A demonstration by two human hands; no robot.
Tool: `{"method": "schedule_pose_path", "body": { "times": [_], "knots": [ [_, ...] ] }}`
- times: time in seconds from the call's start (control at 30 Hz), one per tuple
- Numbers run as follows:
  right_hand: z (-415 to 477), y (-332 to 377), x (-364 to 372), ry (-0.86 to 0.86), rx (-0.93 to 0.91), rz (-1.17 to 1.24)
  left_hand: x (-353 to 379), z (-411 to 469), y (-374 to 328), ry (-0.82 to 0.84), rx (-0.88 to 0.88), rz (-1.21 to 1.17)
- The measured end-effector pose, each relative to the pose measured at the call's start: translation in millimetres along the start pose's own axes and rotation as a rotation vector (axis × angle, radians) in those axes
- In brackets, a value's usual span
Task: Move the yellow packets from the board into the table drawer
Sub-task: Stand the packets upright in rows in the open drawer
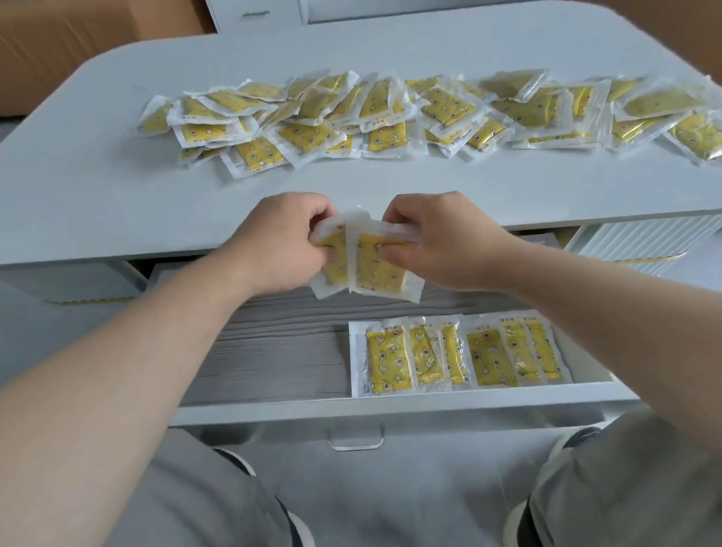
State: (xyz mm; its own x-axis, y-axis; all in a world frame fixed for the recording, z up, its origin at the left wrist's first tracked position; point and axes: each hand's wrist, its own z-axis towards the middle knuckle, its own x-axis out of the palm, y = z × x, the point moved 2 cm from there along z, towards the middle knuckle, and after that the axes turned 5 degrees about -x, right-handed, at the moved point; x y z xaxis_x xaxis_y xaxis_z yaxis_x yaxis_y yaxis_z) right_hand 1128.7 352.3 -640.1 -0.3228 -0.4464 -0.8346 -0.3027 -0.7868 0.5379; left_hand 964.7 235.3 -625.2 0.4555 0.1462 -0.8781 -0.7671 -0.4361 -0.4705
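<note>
The left hand (280, 239) and right hand (436, 246) each pinched 1 side of a bunch of packets (375, 268) over the drawer (396, 403), at 12 o'clock from the row (456, 354) inside; they looked light, limp and slick, best gripped by their sealed borders.

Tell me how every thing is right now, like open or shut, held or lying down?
Drawer: pulled open.
Held packets: gripped by left hand and right hand, over the drawer.
Drawer packets: lying flat, overlapping row, right side.
Table packets: loose overlapping heap.
</note>
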Motion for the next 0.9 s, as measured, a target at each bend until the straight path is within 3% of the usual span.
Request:
{"method": "schedule_pose_path", "body": {
  "times": [0.2, 0.43, 0.6, 0.9],
  "knots": [
    [-9.7, 3.9, 25.6, 0.324, 0.065, -0.007, 0.0, -10.8, 16.8, 0.317, -0.165, 0.219],
    [-11.8, -13.5, 77.3, 0.414, 0.297, 0.115, 7.5, -12.9, 34.1, 0.446, -0.201, 0.392],
    [-10.3, -20.5, 103.9, 0.454, 0.306, 0.080, 15.1, -10.6, 43.6, 0.492, -0.175, 0.384],
    [-18.9, -28.8, 126.9, 0.592, 0.115, -0.450, 48.3, -8.1, 55.8, 0.575, -0.144, 0.245]
  ]
}}
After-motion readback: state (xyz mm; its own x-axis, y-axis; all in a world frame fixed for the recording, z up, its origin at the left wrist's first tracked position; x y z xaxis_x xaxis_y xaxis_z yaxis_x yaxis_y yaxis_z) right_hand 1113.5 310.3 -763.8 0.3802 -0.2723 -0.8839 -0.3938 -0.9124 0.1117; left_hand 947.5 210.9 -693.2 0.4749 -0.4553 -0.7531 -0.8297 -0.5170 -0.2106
